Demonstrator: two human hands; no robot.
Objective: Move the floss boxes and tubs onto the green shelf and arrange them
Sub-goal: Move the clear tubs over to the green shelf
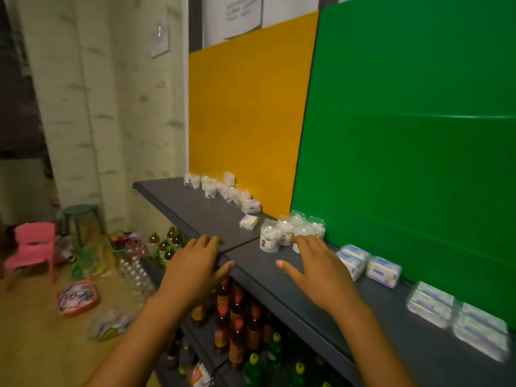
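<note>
- Head view: my left hand [192, 263] hovers over the front edge of the grey shelf [195, 208], its fingers [208, 241] spread straight and holding nothing.
- Head view: my right hand [315, 269] is also flat and empty; its fingertips reach the cluster of clear tubs [293, 230] at the foot of the green panel [418, 135], though blur keeps me from saying whether they touch.
- More tubs and boxes [223, 188] sit in front of the yellow panel [243, 121], with one small floss box [248, 222] alone near the seam and another box [251, 206] just behind it.
- On the green side, floss boxes [368, 265] already lie in a row along the panel, and further packs [458, 314] lie to the right.
- I judge the tubs light, thin clear plastic: smooth, a bit slippery, easy to tip or dent. I would take one around its sides, low down, with thumb opposite fingers.
- The boxes look like light, stiff card; pinching across the two long faces should hold them, and they should slide easily on this smooth shelf.
</note>
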